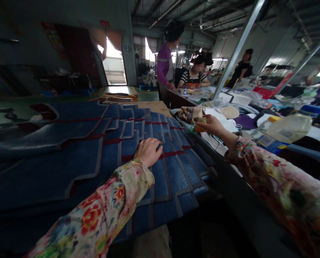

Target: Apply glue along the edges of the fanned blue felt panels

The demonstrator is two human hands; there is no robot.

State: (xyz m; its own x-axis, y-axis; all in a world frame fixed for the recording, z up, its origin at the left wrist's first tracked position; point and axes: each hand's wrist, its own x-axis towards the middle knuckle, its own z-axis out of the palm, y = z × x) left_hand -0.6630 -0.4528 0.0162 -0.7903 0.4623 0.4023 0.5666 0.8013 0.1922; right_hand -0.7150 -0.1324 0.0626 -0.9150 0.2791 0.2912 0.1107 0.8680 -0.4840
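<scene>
Blue pieces with grey edging and dark red parts [81,161] lie overlapped in rows across the table. My left hand [148,152] rests palm down on them near the middle, fingers loosely spread and nothing held. Over at the cluttered surface on the right, my right hand [213,125] has its thumb and fingertips brought together at a small orange-yellow item [200,127]. What exactly it is cannot be made out. A crumpled brown patterned cloth [190,114] lies just behind those fingertips.
A large clear bottle with a blue cap [289,130] stands at the right among cloths, papers and plastic. A metal post [236,50] rises beyond. Three people are farther back, one seated at a table. Brown cardboard [156,105] lies behind the blue pieces.
</scene>
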